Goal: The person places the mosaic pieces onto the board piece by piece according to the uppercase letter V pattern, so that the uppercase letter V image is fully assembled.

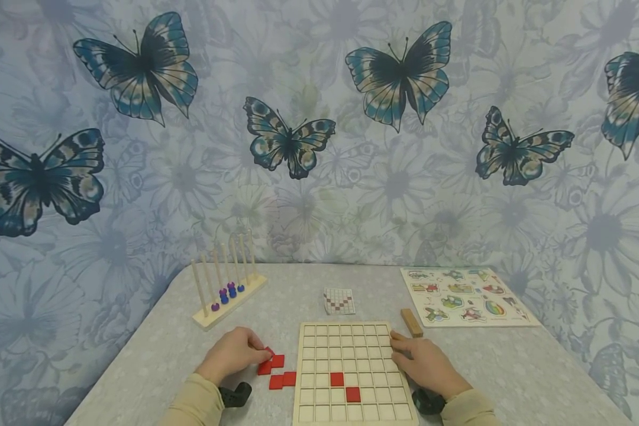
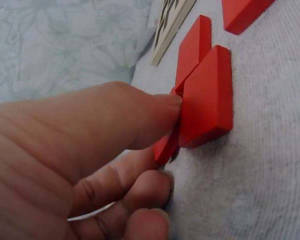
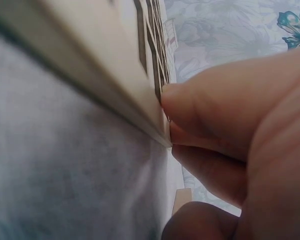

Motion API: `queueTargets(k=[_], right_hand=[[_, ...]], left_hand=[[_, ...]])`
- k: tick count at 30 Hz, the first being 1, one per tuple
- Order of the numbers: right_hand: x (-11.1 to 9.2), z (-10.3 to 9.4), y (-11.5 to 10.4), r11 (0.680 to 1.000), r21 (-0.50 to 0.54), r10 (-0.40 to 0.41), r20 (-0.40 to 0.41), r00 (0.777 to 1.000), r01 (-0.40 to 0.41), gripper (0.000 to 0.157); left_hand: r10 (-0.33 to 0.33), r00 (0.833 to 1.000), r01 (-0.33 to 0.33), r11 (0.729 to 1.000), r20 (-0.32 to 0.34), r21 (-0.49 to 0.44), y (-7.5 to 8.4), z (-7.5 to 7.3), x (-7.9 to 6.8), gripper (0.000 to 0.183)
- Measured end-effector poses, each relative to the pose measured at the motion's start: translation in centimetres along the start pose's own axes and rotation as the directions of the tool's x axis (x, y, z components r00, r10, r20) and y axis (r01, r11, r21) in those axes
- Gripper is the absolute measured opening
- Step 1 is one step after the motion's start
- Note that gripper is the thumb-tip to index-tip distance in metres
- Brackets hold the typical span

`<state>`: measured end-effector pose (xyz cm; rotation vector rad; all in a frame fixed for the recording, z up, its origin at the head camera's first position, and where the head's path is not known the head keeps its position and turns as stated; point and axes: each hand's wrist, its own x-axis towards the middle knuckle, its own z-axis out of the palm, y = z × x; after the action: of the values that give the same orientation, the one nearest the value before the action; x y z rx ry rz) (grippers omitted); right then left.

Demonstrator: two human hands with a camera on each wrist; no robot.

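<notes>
My left hand [image 1: 234, 354] pinches a thin red square tile [image 2: 163, 149] between thumb and fingers, close over the table. Right beside it are more red tiles [image 2: 205, 102], several of them loose to the left of a pale wooden grid board [image 1: 346, 323]. Two red tiles sit in the board's cells, one [image 1: 337, 379] up and left of the other [image 1: 353, 394], diagonally. At the board's right edge, my right hand [image 1: 428, 364] holds the rim, its thumb [image 3: 177, 102] on top and a finger against the side.
A small card [image 1: 339, 300] with a red-square pattern stands behind the board. Back left is a wooden peg stand [image 1: 229, 300] with purple and blue beads. A wooden block [image 1: 412, 322] lies near the board's upper right corner, beside a picture puzzle board [image 1: 465, 299].
</notes>
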<state>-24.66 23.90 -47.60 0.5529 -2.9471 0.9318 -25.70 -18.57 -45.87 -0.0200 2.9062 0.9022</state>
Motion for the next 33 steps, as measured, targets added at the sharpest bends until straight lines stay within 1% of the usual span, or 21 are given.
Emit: queueTargets(k=[3,8,13,18,27,33], right_hand=[[0.01,0.04,0.05,1.0,0.005,0.007,-0.003,1.0,-0.007,0.042],[0.07,0.06,-0.01,1.0,0.002,0.015,-0.013,1.0,-0.015,0.042],[0.1,0.04,-0.08,1.0,-0.003,0.023,-0.017,1.0,-0.023,0.042],[0.13,0.08,-0.02,1.0,-0.012,0.018,-0.018,1.0,-0.018,0.042],[0.12,0.18,0.05,1.0,-0.01,0.018,-0.017,1.0,-0.018,0.041],[0.07,0.15,-0.02,0.999,-0.01,0.03,-0.01,0.999,-0.03,0.041]], left_hand=[[0.014,1.0,-0.014,1.0,-0.008,-0.001,0.23,-0.07,-0.05,0.029],[0.043,0.998,-0.043,0.999,-0.041,0.008,0.1,-0.22,0.16,0.024],[0.06,0.997,-0.06,0.998,-0.044,-0.013,-0.03,-0.27,0.45,0.018],[0.072,0.996,-0.074,0.997,-0.049,-0.032,0.01,-0.31,0.44,0.011],[0.087,0.994,-0.089,0.995,-0.069,-0.041,0.13,-0.28,0.36,0.01],[0.103,0.991,-0.11,0.99,-0.082,-0.086,0.39,-0.06,0.32,0.01]])
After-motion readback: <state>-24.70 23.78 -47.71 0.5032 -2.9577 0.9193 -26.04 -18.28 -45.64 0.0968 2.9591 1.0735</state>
